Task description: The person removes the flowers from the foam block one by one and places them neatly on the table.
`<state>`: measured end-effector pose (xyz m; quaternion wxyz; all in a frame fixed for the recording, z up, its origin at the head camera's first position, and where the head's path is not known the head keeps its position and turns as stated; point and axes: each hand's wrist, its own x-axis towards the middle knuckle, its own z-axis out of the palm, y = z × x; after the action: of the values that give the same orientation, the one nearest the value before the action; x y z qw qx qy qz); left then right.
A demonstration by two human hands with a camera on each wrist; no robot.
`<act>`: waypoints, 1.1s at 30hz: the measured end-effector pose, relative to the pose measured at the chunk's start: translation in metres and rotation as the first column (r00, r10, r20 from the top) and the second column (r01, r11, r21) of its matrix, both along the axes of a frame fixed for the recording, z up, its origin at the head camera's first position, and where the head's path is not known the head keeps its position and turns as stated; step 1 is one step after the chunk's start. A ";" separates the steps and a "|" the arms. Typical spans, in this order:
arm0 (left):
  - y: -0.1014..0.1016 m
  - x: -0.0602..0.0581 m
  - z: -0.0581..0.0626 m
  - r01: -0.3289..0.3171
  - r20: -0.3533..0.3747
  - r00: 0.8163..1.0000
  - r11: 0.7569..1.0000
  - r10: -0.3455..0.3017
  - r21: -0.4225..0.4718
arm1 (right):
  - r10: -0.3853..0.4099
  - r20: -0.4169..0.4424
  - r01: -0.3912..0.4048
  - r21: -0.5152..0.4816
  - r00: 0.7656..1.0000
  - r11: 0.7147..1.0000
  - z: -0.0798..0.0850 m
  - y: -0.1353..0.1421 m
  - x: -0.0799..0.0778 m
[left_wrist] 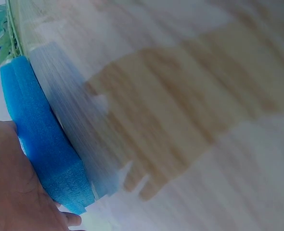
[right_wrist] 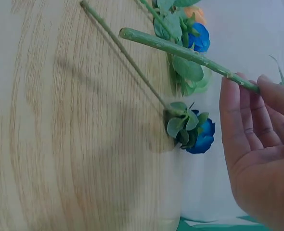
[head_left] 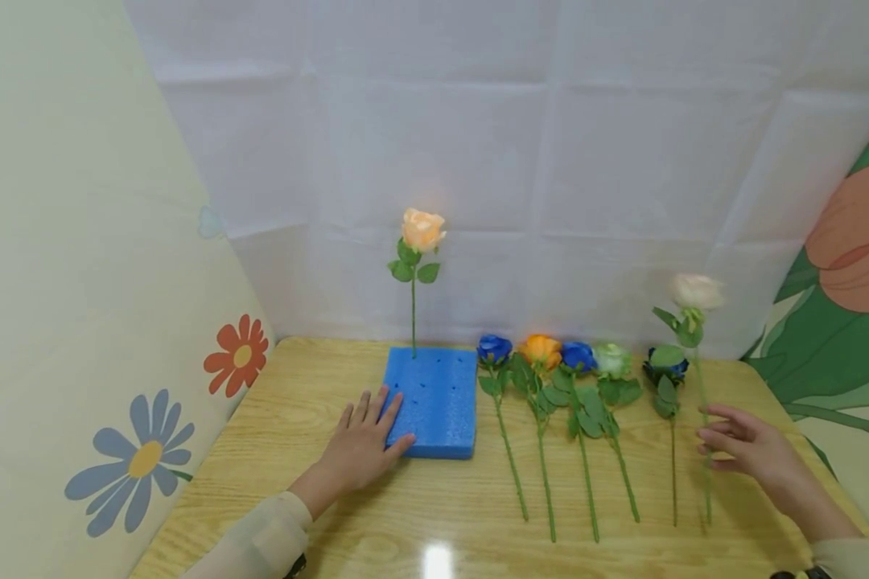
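Note:
My left hand (head_left: pixel 362 441) lies on the left front part of a blue foam block (head_left: pixel 434 410), fingers spread over its edge. In the left wrist view that hand (left_wrist: pixel 17 183) rests along the side of the foam (left_wrist: pixel 50 139). A peach rose (head_left: pixel 423 232) stands upright in the block's back left corner; several small holes dot its top. On the right, my right hand (head_left: pixel 756 454) pinches the stem of a pale cream rose (head_left: pixel 698 292), held upright above the table. The right wrist view shows the stem (right_wrist: pixel 180 52) between thumb and fingers, its cut end free.
To the right of the block lie a blue rose (head_left: pixel 494 351), an orange rose (head_left: pixel 541 352), another blue rose (head_left: pixel 578 356) and a pale green rose (head_left: pixel 611 361), stems toward me. A dark blue rose (head_left: pixel 666 368) lies beside the held one. A white cloth (head_left: pixel 420 121) hangs behind the table.

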<state>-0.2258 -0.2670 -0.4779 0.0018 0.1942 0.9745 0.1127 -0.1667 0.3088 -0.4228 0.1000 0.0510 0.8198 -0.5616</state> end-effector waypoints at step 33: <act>-0.003 -0.004 -0.009 0.002 -0.009 1.000 1.000 -0.002 0.012 | 0.005 0.166 -0.011 0.031 0.986 0.999 -0.027 0.052 0.005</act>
<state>-0.2302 -0.2699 -0.4867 -0.0038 0.1956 0.9736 0.1177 -0.1620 0.3608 -0.4498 0.1691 0.0959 0.8177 -0.5419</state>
